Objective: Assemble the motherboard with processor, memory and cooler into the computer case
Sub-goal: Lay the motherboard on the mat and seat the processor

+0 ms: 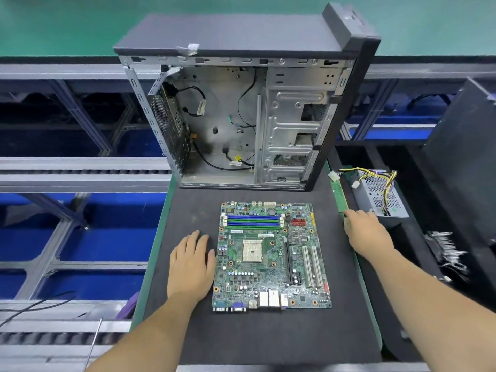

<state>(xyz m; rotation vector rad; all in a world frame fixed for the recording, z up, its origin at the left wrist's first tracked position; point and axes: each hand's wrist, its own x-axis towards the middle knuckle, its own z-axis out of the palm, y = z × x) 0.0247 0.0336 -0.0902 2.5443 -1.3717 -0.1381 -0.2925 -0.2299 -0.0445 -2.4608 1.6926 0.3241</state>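
A green motherboard (272, 255) lies flat on the black mat (241, 334), its processor socket bare and its blue and green memory slots unfilled. Behind it stands the open computer case (241, 122), side panel off, loose cables hanging inside. My left hand (192, 265) rests flat on the mat, fingers straight, just left of the board's edge. My right hand (366, 232) reaches to the mat's right edge, fingers curled around the near end of a green memory stick (339, 191) that lies along that edge.
A power supply (379, 194) with yellow and black wires sits in a black bin to the right. A finned metal cooler (445, 253) lies in another bin further right. A second dark case (467, 162) stands at the far right. Conveyor rails run on the left.
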